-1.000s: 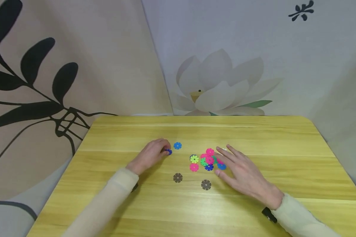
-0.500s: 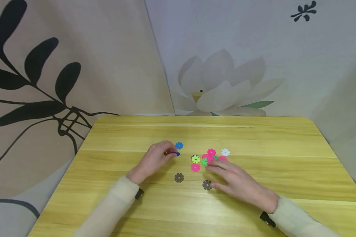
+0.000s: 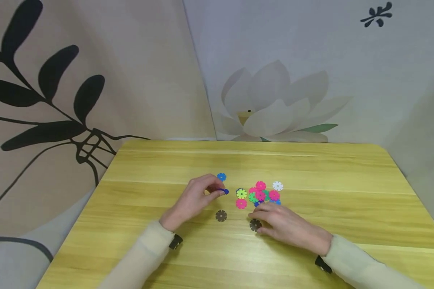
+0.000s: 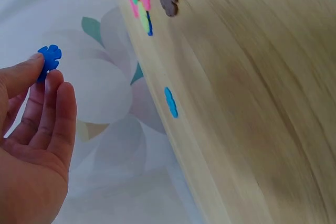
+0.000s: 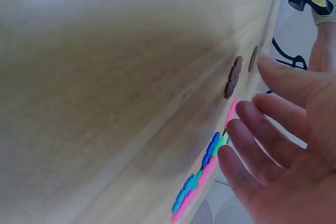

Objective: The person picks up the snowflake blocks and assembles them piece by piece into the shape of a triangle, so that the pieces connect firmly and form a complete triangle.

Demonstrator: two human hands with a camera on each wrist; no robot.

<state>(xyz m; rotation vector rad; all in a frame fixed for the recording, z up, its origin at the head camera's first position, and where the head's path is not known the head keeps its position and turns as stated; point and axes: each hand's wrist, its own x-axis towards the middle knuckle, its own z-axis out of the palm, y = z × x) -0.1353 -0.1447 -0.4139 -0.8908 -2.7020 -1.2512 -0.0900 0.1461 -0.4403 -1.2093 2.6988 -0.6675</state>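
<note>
My left hand (image 3: pixel 193 200) pinches a dark blue notched plastic disc (image 4: pixel 51 55) between thumb and fingers, holding it up over the table. A lighter blue disc (image 3: pixel 221 176) lies just behind that hand. My right hand (image 3: pixel 291 226) hangs low over the near brown disc (image 3: pixel 255 225), its thumb and fingers spread on either side of it. In the right wrist view a gap shows between these fingers and the brown disc (image 5: pixel 233 77). Another brown disc (image 3: pixel 221 216) lies between the hands.
Beyond the right hand lies a loose cluster of pink discs (image 3: pixel 260 195), green and blue ones among them. A yellow disc (image 3: pixel 241 194) sits left of it, a white disc (image 3: pixel 277 186) to its right. The wooden table (image 3: pixel 332 164) ends at a patterned backdrop.
The left hand has lifted the dark blue disc and carried it right. The right hand has drawn back from the cluster to the near brown disc, uncovering the white one.
</note>
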